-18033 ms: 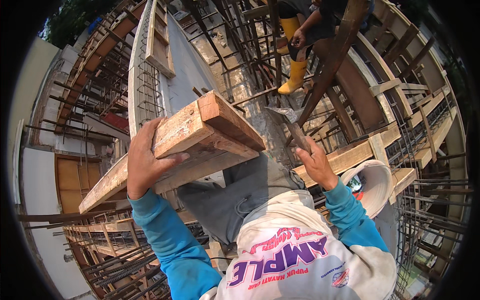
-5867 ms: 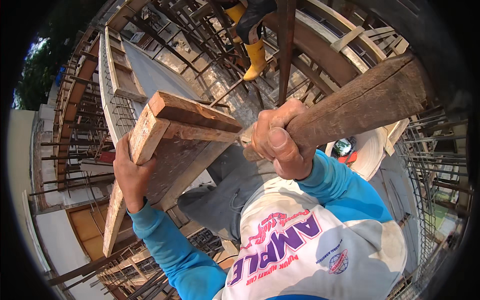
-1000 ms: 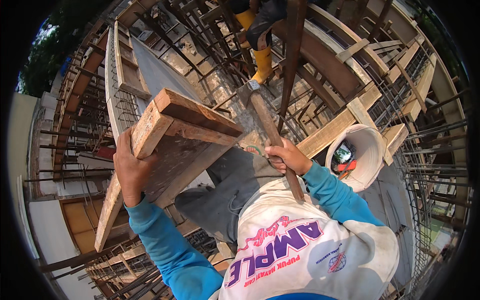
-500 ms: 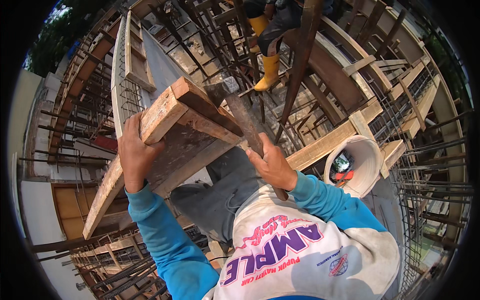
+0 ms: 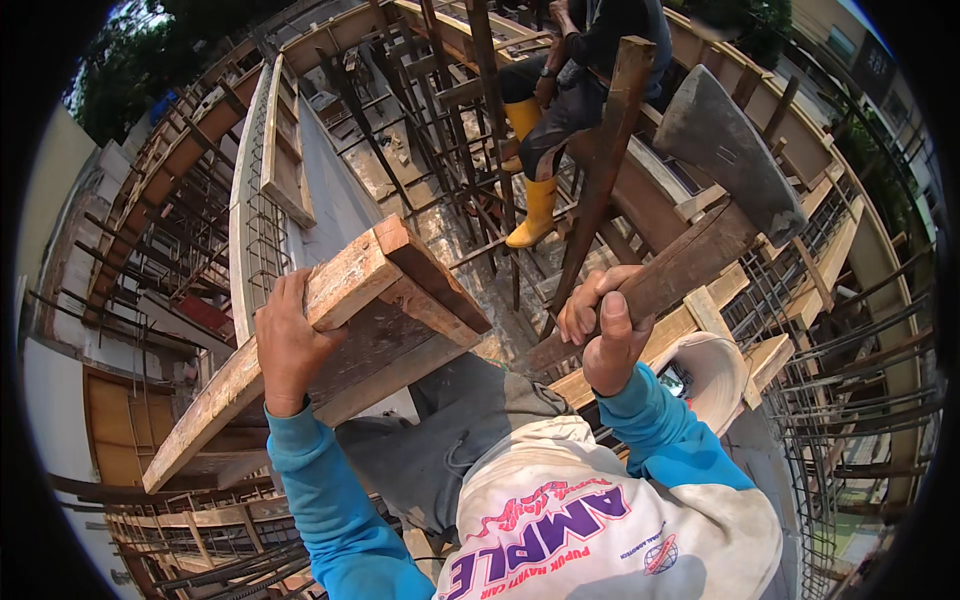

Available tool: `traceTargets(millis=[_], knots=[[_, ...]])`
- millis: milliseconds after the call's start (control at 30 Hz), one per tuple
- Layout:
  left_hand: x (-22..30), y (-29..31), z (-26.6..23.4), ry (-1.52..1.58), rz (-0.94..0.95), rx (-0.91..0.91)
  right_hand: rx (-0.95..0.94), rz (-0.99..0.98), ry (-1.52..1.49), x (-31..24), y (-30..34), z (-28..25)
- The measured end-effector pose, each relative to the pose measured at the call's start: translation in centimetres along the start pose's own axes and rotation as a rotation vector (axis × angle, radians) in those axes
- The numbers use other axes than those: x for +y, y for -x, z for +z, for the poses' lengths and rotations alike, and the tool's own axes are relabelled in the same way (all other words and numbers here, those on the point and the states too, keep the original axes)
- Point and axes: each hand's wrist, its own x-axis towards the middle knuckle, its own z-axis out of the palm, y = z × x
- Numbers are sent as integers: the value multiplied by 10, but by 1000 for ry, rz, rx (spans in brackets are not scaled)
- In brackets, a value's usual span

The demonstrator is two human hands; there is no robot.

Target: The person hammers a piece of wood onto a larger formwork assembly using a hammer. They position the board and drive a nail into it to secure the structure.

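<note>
Head view looks down at a big hammer [image 5: 715,150] with a dark metal head and a long wooden handle. It is lifted high, above and to the right of the wooden boards [image 5: 340,330], with its head well apart from them. The right hand [image 5: 605,335] is wrapped tight around the lower part of the handle, with the thumb pressed along the wood. I think it grips low like that so the heavy head can swing hard.

The left hand [image 5: 290,345] holds the boards. Its fingers curl over the top edge of the pale plank, and the palm presses on the side. The boards are joined, a pale one on top and darker ones under it, and they tilt up to the right. The hand looks like it keeps them steady so they do not slide or shake.

Both arms wear blue sleeves [image 5: 330,500], and below them is a white shirt with pink print. Grey trousers [image 5: 450,440] show under the boards, so the boards seem to sit over the person's lap.

A white hard hat [image 5: 715,375] lies upside down just beside the right arm, on a wooden beam.

Farther out, another person in yellow boots [image 5: 535,205] sits up among rusty steel bars [image 5: 480,130]. Wooden frames and more steel bars go all around, and the ground is far below.
</note>
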Motion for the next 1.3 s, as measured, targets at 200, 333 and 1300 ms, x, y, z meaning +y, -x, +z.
traceTargets(millis=[200,333,1300], knots=[[7,-1,3,-2,-20,-25,-296,422,672,68,95,-17],[6,3,-4,-15,-40,5,-207,872,285,60,92,-15],[10,7,-4,25,-42,41,-187,880,432,102,121,-39]])
